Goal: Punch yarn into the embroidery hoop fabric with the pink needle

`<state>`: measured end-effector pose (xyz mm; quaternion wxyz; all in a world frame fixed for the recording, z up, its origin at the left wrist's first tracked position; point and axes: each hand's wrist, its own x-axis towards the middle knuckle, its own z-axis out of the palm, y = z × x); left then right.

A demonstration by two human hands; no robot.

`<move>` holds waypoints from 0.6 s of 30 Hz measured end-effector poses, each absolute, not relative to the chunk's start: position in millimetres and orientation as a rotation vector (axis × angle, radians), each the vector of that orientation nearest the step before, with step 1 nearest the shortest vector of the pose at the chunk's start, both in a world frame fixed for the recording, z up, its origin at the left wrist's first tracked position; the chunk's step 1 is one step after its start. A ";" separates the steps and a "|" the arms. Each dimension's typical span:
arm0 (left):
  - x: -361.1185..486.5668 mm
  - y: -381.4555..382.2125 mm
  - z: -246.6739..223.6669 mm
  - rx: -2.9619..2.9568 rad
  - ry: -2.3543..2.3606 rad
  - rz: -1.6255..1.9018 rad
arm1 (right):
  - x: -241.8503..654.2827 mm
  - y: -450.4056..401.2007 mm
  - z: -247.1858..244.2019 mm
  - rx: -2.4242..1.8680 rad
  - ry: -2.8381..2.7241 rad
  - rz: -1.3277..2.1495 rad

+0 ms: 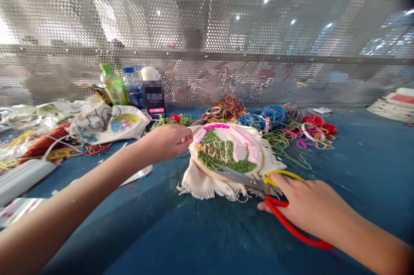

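Observation:
A round embroidery hoop (261,154) stretches white cloth (207,184) with frayed edges. Its stitching (226,152) shows green, pale pink and bright pink yarn, with a small yellow patch at the left. My left hand (170,141) is at the hoop's upper left edge, fingers curled in; what they hold, if anything, is hidden. In my right hand (305,199) is a pair of scissors (257,183) with one yellow and one red handle. The blades point left over the hoop's lower part, close to the green stitches.
Yarn bundles in brown (233,107), blue (273,115) and red (318,125) lie behind the hoop. Leftward are another stitched cloth (126,122), orange-red yarn (45,141), bottles (113,85) and a phone (155,98). A perforated metal screen (226,20) rises behind the blue table (181,240).

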<state>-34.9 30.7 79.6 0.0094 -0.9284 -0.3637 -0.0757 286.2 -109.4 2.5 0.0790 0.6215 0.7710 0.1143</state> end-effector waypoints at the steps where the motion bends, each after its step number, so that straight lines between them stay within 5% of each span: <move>1: -29.0 23.1 79.8 -2.916 -1.069 -0.219 | 285.3 -108.8 3.5 1.861 2.301 0.317; 18: -25.5 6.4 90.4 -2.866 -0.867 -0.250 | 274.3 -81.3 12.4 1.695 2.493 0.373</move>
